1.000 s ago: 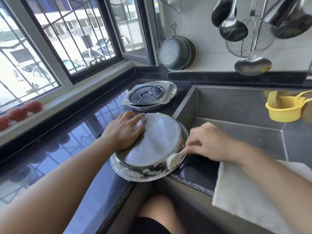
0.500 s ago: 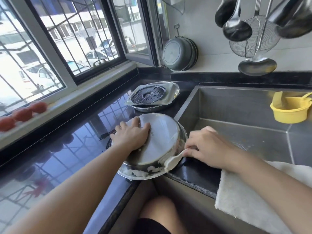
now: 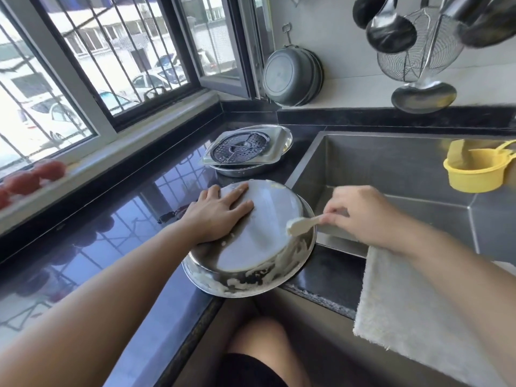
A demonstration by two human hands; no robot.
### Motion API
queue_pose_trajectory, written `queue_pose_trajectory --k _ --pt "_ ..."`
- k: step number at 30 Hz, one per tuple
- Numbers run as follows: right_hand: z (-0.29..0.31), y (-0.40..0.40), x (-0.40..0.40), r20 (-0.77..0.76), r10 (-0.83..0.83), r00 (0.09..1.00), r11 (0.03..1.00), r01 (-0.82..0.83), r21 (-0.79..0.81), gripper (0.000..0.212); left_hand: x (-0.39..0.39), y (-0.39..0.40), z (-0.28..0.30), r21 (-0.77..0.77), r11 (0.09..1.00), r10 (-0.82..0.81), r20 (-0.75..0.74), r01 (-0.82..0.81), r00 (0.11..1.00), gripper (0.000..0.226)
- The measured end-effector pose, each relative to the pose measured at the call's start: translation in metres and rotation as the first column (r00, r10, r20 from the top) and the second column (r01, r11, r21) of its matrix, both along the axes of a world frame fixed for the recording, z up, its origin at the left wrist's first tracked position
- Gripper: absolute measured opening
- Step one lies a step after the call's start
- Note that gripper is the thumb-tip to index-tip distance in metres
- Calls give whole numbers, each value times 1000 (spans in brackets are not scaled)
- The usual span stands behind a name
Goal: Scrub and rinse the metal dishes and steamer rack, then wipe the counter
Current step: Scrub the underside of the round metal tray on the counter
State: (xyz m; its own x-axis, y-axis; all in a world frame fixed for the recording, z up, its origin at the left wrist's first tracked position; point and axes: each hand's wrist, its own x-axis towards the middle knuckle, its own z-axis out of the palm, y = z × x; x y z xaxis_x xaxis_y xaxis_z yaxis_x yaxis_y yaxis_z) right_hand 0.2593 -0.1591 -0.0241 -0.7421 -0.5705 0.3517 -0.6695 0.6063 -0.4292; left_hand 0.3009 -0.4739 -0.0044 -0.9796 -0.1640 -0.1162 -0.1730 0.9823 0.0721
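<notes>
Pressing my left hand (image 3: 220, 213) flat on the upturned pan (image 3: 251, 241), I keep its fingers (image 3: 237, 192) straight and lying close together across the pan's base. My right hand (image 3: 360, 213) pinches the handle of one small pale brush (image 3: 303, 224) between curled fingers (image 3: 333, 217), and the brush head touches the pan's sloping side on the right. The pan lies bottom up at the front edge of the bench (image 3: 134, 236), beside the sink's left corner, with white suds smeared round its lower wall and rim.

Behind it, near the back corner, three more metal pieces sit in one stack: a round dish (image 3: 245, 169) at the bottom, a square tray (image 3: 275, 146) on that, and the perforated steamer rack (image 3: 240, 146) on top.

One white cloth (image 3: 413, 317) hangs over the sink's front edge under my right forearm. The steel sink (image 3: 391, 163) has one yellow cup (image 3: 474, 171) hooked on its right side. One grey basin (image 3: 291, 76) leans upright against the wall on the ledge behind. Overhead hang ladles and one wire skimmer (image 3: 418, 57); I cannot count the ladles surely, as the frame cuts them.

The bench is polished black stone, mirroring the barred window (image 3: 97, 51). Three red round fruits (image 3: 36, 174) lie on the white sill, the leftmost cut by the frame. Parked cars show outside.
</notes>
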Motion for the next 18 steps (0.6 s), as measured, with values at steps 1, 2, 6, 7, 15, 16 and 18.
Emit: queue_pose_trajectory --k 1,2,6,7,15,16,18 --pt "-1 -6 7 14 79 997 997 -80 8 22 -1 0 1 0 1000 -12 4 12 1000 64" --pt "-1 -11 11 36 138 990 990 -138 16 20 -1 0 1 0 1000 -20 7 20 1000 64" --pt "8 6 -7 17 15 1000 1000 -15 17 18 -1 -1 1 -10 1000 -14 1 14 1000 64" --pt "7 9 -10 19 -17 1000 1000 16 20 18 -1 -1 1 -14 1000 -14 0 14 1000 64" --pt "4 8 -12 46 10 999 989 -17 144 18 -13 4 9 83 995 43 64 -48 997 77" --pt "5 12 -15 38 -41 998 987 34 155 19 -13 9 10 92 993 65 56 -70 996 79" --pt "3 9 -10 40 -45 998 988 38 153 21 -12 18 7 54 994 90 24 -91 996 74"
